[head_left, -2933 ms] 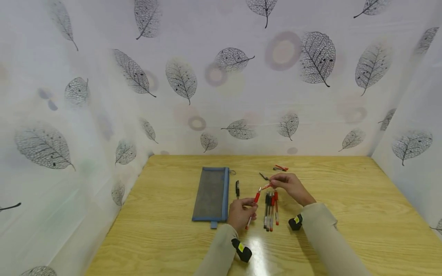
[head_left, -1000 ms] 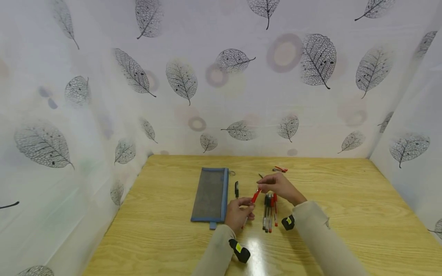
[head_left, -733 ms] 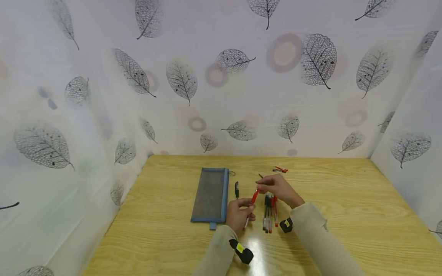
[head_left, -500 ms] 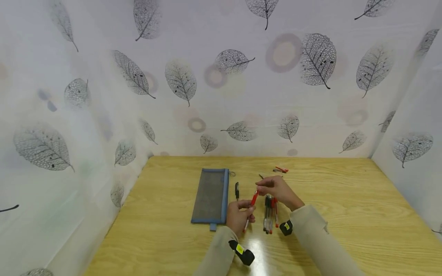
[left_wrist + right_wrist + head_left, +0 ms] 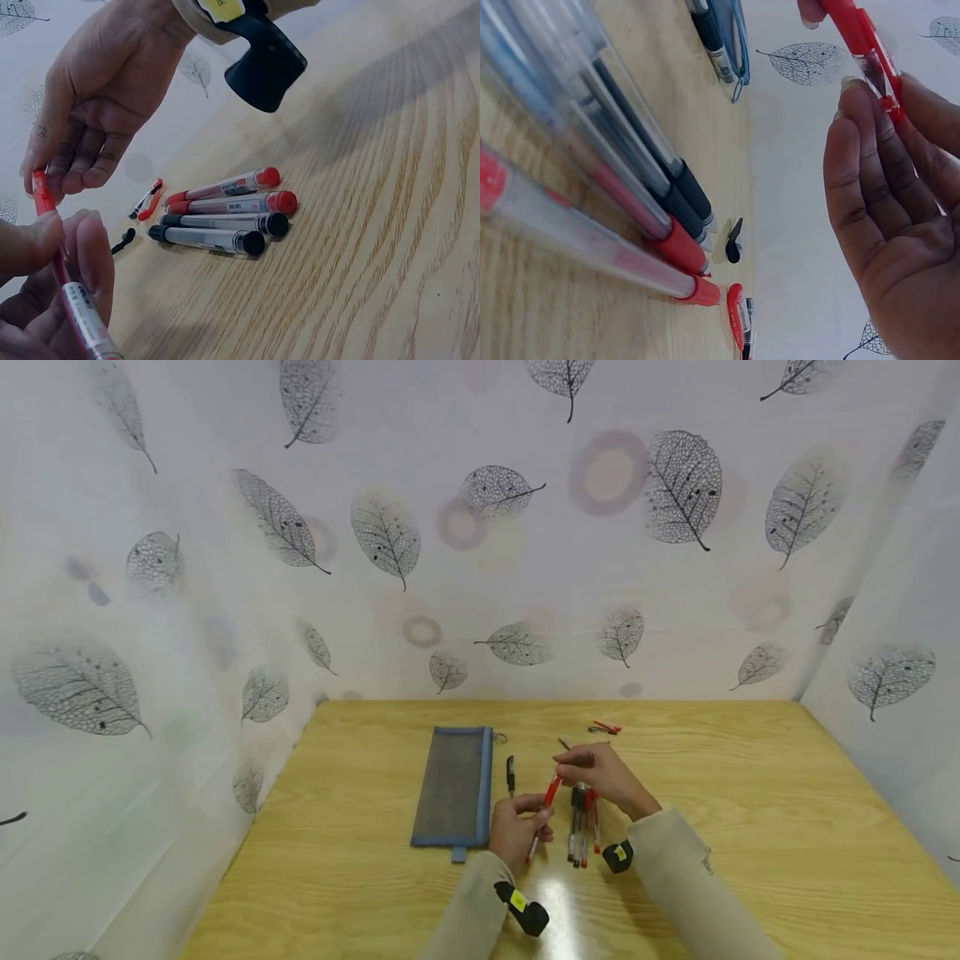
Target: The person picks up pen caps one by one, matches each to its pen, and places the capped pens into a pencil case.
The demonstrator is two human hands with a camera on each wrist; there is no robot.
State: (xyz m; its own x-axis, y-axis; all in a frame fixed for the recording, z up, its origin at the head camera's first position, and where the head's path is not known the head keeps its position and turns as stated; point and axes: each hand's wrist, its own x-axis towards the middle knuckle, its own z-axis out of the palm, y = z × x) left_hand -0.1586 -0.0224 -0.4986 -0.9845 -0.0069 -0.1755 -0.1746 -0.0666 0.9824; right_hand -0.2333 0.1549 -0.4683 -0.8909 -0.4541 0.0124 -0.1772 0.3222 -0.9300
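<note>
My left hand [image 5: 516, 831] grips a red gel pen [image 5: 81, 322] by its barrel, its tip pointing up and away. With thumb and fingertips, my right hand [image 5: 609, 777] pinches the red cap [image 5: 877, 71] at that end. In the right wrist view the clear-and-red cap sits over the pen's tip, against the red grip. Just right of the left hand, several uncapped pens [image 5: 232, 202], red and black, lie side by side on the table. A black capped pen [image 5: 511, 770] lies beyond the left hand, its lower part hidden.
A grey mesh pouch with blue edging [image 5: 484, 777] lies left of the hands. Behind the right hand is a loose black cap [image 5: 124, 240]. Farther back, a red cap and a dark-clipped cap [image 5: 604, 727] lie together. Leaf-printed sheeting [image 5: 517, 560] encloses the wooden table [image 5: 360, 827].
My right hand has moved left and slightly down, bringing the red cap onto the pen's bare tip. Over the last half second both hands have stayed nearly still.
</note>
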